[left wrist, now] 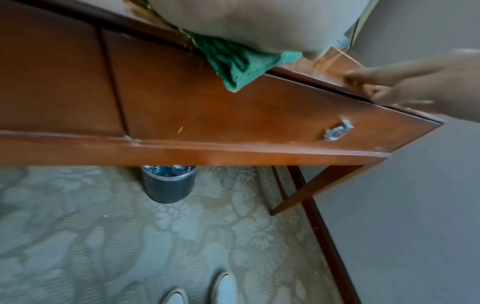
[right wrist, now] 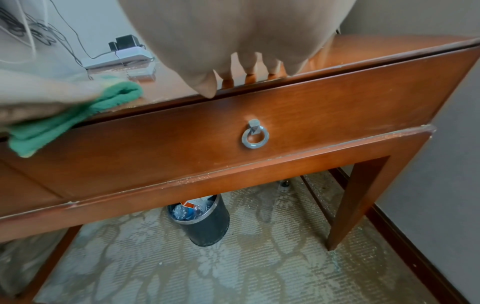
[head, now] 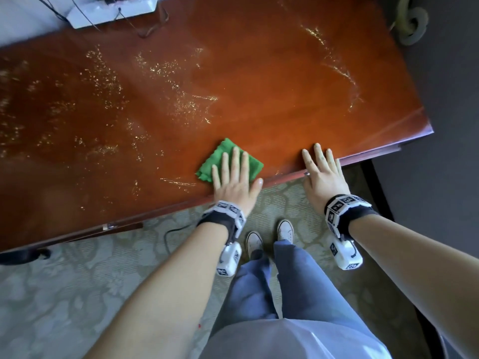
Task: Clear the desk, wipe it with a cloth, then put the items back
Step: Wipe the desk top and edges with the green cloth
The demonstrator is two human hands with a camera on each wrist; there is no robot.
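both hands lie flat on the glossy reddish-brown wooden desk [head: 259,81], near its front edge. the left hand [head: 234,177] presses a folded green terry cloth [head: 220,158] against the top with straight, slightly spread fingers; nothing is curled round it. one corner of the cloth hangs over the front edge, above the drawer front. the right hand [head: 322,172] rests just beside it, palm down, fingers straight, holding nothing. pale streaks and specks glint across the desk top. a white power strip [head: 111,9] with dark cables sits at the far left corner. below the right hand a silver ring pull [right wrist: 255,136] hangs on the drawer. a dark round waste bin [right wrist: 201,221] stands on the patterned carpet under the desk.
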